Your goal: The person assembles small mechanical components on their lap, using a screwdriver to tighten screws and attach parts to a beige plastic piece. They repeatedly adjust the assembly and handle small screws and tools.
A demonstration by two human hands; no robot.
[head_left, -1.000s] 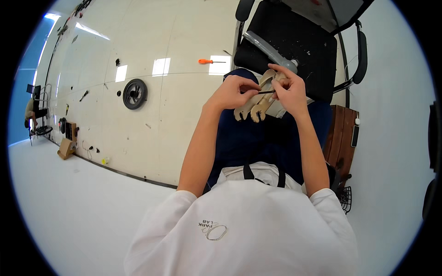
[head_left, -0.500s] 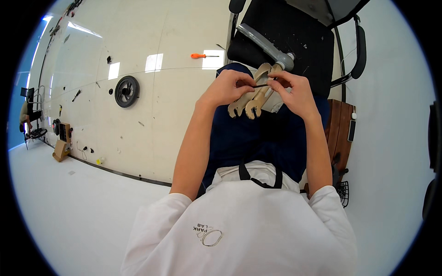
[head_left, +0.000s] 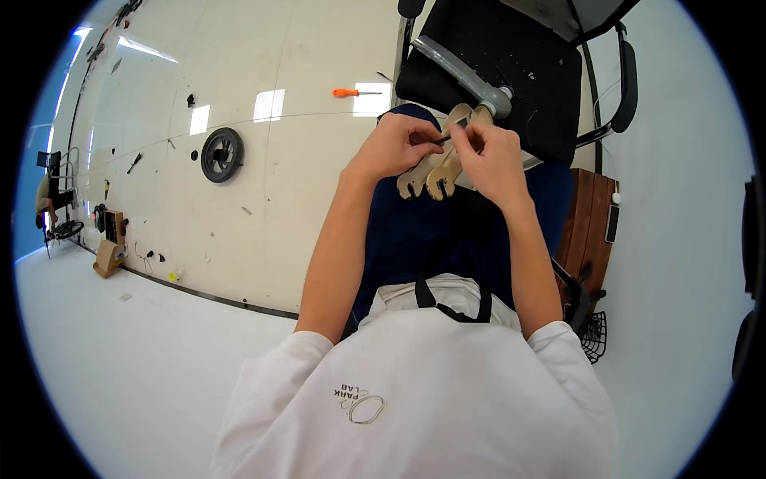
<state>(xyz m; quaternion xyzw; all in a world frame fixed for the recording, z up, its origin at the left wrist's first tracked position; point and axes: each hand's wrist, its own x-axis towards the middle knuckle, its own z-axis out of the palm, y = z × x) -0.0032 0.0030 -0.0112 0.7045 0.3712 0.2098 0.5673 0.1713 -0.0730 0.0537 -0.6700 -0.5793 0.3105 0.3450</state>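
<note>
Over my lap, my left hand (head_left: 401,146) is closed, thumb and fingers pinching a thin dark strip (head_left: 444,139). My right hand (head_left: 489,157) is closed too, its fingertips pressed together at the strip's other end. Just below both hands lies a worn beige fork (head_left: 441,182), its two prongs ending in open slots toward me. The fork joins a grey tube (head_left: 459,68) that rests on the black chair seat. My fingers cover part of the prongs, and the strip's exact kind cannot be made out.
An orange-handled screwdriver (head_left: 345,93) and a small black wheel (head_left: 222,155) lie on the tiled floor to the left. The black chair (head_left: 531,104) faces me, with dark crumbs on its seat. To my right stands a brown wooden box (head_left: 581,215). A person (head_left: 45,199) sits far left.
My right hand has moved left, closer to my left hand, and now covers more of the fork. Less of the strip shows, and it tilts more. The left hand has shifted slightly.
</note>
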